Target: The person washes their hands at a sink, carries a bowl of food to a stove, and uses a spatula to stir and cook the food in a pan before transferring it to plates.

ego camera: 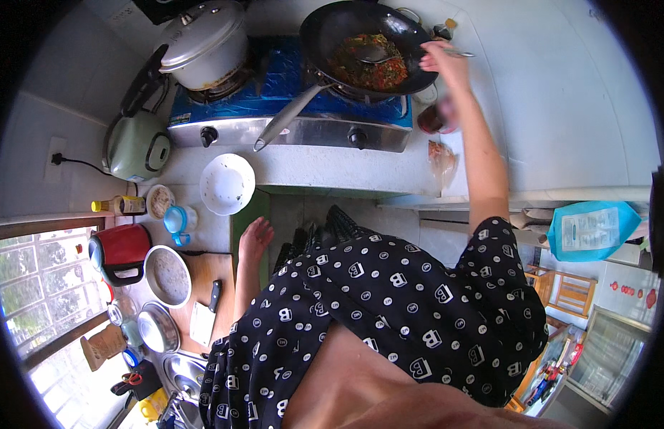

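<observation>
My right hand (443, 63) is at the right rim of a black wok (317, 37), near the handle end of a metal spoon or ladle (459, 53). Whether the fingers grip that handle is hard to tell. A round metal bowl, apparently the ladle's (370, 53), rests among chopped red and green food (377, 72) in the wok. The wok sits on the right burner, its grey handle (294, 115) pointing towards me. Low at the left, my left hand (257, 237) hangs empty, fingers apart, below a white scalloped bowl (227, 184).
A pressure cooker (208, 48) stands on the left burner of the gas stove (294, 128). A green rice cooker (139, 147) is beside it. A cleaver (205, 316) lies on a wooden board (224, 268). A jar (435, 119) and a plastic bag (442, 161) are at the right.
</observation>
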{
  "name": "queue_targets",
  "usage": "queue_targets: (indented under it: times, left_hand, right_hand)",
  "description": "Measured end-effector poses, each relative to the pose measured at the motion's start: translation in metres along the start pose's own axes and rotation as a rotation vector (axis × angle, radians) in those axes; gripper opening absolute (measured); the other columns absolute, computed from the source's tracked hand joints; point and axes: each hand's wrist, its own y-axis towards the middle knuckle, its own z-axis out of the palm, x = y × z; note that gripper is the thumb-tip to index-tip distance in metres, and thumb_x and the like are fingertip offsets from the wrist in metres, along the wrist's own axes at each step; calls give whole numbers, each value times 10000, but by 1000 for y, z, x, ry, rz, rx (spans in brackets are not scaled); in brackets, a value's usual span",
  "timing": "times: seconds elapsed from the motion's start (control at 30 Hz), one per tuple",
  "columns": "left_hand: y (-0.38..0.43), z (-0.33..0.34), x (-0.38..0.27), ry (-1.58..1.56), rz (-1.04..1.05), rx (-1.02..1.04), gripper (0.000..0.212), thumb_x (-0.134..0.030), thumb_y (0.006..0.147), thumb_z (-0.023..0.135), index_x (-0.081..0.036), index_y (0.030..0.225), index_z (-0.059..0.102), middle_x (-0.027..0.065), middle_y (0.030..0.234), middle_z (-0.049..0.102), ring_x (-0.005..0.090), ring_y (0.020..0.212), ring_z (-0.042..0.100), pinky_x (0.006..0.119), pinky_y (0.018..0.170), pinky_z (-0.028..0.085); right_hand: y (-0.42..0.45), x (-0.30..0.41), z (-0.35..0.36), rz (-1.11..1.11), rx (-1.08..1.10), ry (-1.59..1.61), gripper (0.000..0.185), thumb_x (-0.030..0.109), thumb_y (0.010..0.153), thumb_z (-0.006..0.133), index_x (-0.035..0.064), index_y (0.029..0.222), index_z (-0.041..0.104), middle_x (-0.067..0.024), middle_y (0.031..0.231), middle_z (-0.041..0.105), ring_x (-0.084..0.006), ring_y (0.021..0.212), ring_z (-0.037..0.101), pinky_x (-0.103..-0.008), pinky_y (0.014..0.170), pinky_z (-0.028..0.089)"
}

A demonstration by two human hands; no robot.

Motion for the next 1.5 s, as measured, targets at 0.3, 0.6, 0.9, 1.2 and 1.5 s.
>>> queue_targets:
  times: [0.3, 0.6, 0.9, 1.2, 1.5]
  left_hand:
    - [2, -12, 2, -51, 11, -27, 295, -186, 844, 517, -35, 1096, 506, 117, 1000, 554, 230, 825, 561, 345, 718, 496]
    - [14, -13, -2, -38, -10, -18, 305, -198, 847, 514, -40, 1108, 506, 123, 1021, 557, 221, 835, 562, 346, 718, 501]
    - [13, -27, 5, -81, 4, -40, 314, -190, 846, 516, -35, 1118, 495, 132, 1036, 545, 244, 835, 557, 359, 724, 498]
    - [11, -26, 5, -105, 14, -31, 304, -187, 845, 520, -27, 1102, 499, 136, 1022, 544, 245, 830, 555, 360, 732, 490]
    - [9, -29, 12, -104, 32, -30, 321, -196, 852, 507, -15, 1117, 489, 144, 1051, 538, 255, 856, 555, 364, 741, 490]
  right_hand:
    - [-52, 5, 1, 43, 100, -101, 207, 227, 806, 557, 35, 850, 621, -55, 661, 574, -123, 565, 583, -207, 562, 475]
    - [16, 115, -10, 100, 243, -612, 329, 353, 755, 562, 36, 800, 638, -34, 577, 543, -103, 486, 545, -214, 439, 458]
    - [45, 88, 22, 50, 134, -522, 336, 349, 725, 577, 27, 799, 637, -52, 600, 563, -127, 523, 581, -212, 493, 492]
    - [40, 107, -7, 135, 245, -809, 309, 295, 693, 608, 2, 788, 628, -88, 609, 580, -142, 525, 595, -236, 494, 509]
    - [50, 28, 9, -74, 145, -136, 173, 147, 797, 555, 15, 881, 629, -67, 728, 593, -128, 606, 593, -234, 574, 513]
